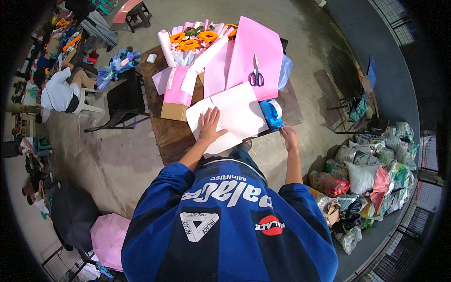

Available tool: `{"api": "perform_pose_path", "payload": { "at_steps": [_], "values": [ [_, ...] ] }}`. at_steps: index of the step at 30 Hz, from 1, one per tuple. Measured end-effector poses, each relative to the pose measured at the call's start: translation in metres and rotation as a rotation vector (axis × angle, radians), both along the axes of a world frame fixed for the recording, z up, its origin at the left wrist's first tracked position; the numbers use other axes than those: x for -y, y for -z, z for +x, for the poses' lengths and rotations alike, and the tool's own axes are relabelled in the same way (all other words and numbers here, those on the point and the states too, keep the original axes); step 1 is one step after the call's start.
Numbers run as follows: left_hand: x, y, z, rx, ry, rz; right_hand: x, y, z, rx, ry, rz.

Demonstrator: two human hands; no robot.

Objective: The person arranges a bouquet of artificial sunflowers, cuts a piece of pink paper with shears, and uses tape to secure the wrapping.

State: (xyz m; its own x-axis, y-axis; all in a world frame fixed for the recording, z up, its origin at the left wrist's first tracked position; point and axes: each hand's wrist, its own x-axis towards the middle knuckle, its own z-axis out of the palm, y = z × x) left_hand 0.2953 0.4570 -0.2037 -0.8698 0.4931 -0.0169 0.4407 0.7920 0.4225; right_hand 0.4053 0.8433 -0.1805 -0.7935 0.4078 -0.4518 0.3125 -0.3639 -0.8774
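My left hand (pixel 210 126) lies flat with fingers spread on a sheet of pale pink wrapping paper (pixel 234 105), which overhangs the table's near edge. At the paper's right stands a blue tape dispenser (pixel 270 118) with a roll of clear or white tape (pixel 276 108). The fingers of my right hand (pixel 290 136) pinch at the dispenser's near end, where the tape comes off; the strip itself is too small to make out. Scissors (pixel 256 74) with dark handles rest on a pink sheet (pixel 253 49) beyond. A bouquet of orange fuzzy flowers (pixel 189 44) in pink wrapping lies at the left.
The wooden table (pixel 165 139) also bears a small white item (pixel 151 58). To its left are a black stand (pixel 127 95) with a blue bouquet (pixel 123 63) and a seated person (pixel 61 88). Filled sacks (pixel 363 169) are heaped at right; umbrellas (pixel 109 231) stand open behind left.
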Motion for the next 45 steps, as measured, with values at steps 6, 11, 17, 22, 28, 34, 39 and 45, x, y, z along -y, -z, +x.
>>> {"api": "perform_pose_path", "payload": {
  "at_steps": [6, 11, 17, 22, 28, 34, 39, 45],
  "values": [
    [0.000, 0.000, 0.001, -0.006, 0.003, -0.014, 0.004, 0.015, 0.010, -0.080, 0.018, -0.055],
    [0.001, 0.001, 0.000, -0.019, 0.010, -0.003, 0.008, 0.026, 0.009, -0.119, 0.060, -0.077],
    [0.001, 0.001, 0.001, -0.014, 0.003, -0.014, 0.001, 0.038, 0.010, 0.121, 0.115, -0.102],
    [0.004, 0.006, 0.001, -0.019, -0.005, 0.018, 0.028, 0.056, 0.029, 0.382, 0.102, -0.047],
    [0.004, 0.005, 0.005, -0.017, -0.011, -0.019, 0.097, 0.015, 0.035, 0.238, -0.019, 0.165],
    [0.014, 0.003, 0.019, -0.027, -0.001, 0.013, 0.126, 0.003, 0.026, 0.104, -0.150, 0.305],
    [0.029, 0.002, 0.033, -0.035, -0.009, 0.033, 0.158, -0.015, 0.016, 0.079, -0.273, 0.399],
    [0.041, -0.002, 0.045, 0.048, -0.055, 0.034, 0.199, -0.012, -0.005, 0.000, -0.393, 0.595]
  ]
}}
